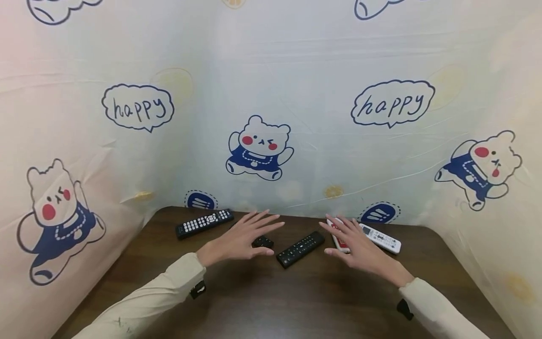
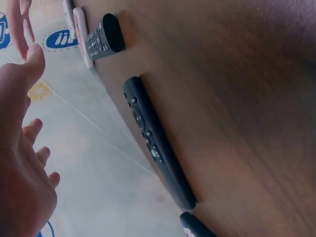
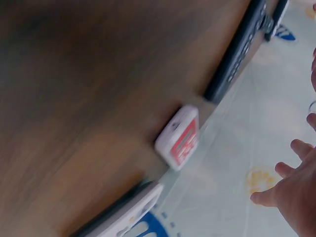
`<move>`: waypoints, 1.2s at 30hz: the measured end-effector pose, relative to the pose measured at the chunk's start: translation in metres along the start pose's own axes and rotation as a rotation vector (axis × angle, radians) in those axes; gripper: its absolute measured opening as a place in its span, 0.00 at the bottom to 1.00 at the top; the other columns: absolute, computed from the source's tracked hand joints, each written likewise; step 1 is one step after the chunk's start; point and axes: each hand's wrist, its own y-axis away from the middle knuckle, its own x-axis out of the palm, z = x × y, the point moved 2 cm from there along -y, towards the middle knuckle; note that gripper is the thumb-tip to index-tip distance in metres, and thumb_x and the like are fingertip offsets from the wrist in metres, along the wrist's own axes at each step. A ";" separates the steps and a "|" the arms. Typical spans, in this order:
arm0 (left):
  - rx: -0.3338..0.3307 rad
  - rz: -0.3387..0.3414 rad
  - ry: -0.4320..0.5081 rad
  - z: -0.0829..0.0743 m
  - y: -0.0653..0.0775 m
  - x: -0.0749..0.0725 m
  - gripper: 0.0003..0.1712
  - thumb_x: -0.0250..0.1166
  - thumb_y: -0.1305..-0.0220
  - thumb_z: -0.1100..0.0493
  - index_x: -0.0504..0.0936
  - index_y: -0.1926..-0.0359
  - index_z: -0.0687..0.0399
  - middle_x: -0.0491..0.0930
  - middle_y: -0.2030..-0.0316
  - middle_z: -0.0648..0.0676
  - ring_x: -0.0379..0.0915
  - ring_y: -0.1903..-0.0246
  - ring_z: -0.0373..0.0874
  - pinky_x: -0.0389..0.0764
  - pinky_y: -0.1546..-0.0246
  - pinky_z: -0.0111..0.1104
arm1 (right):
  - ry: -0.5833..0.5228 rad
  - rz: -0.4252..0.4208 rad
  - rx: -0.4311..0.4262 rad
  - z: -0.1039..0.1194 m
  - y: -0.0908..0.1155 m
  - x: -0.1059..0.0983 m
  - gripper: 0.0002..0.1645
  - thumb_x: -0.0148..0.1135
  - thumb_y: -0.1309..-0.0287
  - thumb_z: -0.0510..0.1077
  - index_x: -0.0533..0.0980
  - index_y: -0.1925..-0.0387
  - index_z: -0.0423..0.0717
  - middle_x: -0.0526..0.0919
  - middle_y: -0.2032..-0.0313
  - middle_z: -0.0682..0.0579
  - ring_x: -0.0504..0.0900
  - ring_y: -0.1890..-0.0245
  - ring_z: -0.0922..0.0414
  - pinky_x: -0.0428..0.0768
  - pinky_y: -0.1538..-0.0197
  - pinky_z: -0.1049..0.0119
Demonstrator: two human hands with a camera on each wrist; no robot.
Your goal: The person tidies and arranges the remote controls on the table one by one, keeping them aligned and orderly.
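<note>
Both hands hover open over a dark wooden table [image 1: 254, 301] with fingers spread, holding nothing. My left hand [image 1: 241, 238] is above a slim black remote [image 1: 263, 242], seen at full length in the left wrist view [image 2: 155, 143], where the palm [image 2: 19, 163] stays apart from it. My right hand [image 1: 355, 244] is over a red-and-white remote [image 1: 338, 238]; in the right wrist view this remote [image 3: 178, 138] lies free on the table, away from the fingers [image 3: 291, 190]. Between the hands lies a black remote [image 1: 300, 248] at a slant.
A black remote with white buttons [image 1: 204, 222] lies at the back left and a white remote [image 1: 381, 238] at the back right. A printed plastic sheet [image 1: 271, 94] with bears and "happy" bubbles walls the table on three sides.
</note>
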 end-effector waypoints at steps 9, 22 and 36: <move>-0.008 0.004 -0.003 0.006 -0.002 0.000 0.43 0.60 0.26 0.34 0.58 0.17 0.37 0.55 0.18 0.51 0.42 0.17 0.56 0.42 0.18 0.60 | -0.014 -0.017 0.068 -0.023 0.001 -0.003 0.43 0.65 0.30 0.59 0.64 0.20 0.55 0.60 0.19 0.45 0.55 0.20 0.37 0.48 0.23 0.25; -0.044 -0.013 0.016 0.028 0.005 0.002 0.38 0.61 0.24 0.42 0.64 0.20 0.45 0.62 0.21 0.55 0.49 0.19 0.60 0.48 0.21 0.64 | -0.011 -0.028 0.102 -0.044 0.004 0.001 0.41 0.68 0.31 0.52 0.65 0.22 0.49 0.63 0.21 0.43 0.58 0.22 0.37 0.50 0.25 0.24; -0.020 -0.077 -0.028 0.053 0.005 0.007 0.28 0.65 0.25 0.55 0.75 0.27 0.54 0.76 0.31 0.61 0.66 0.28 0.63 0.62 0.26 0.64 | -0.015 -0.086 0.078 -0.063 0.015 0.000 0.36 0.69 0.32 0.47 0.71 0.26 0.43 0.68 0.25 0.39 0.64 0.25 0.35 0.59 0.27 0.28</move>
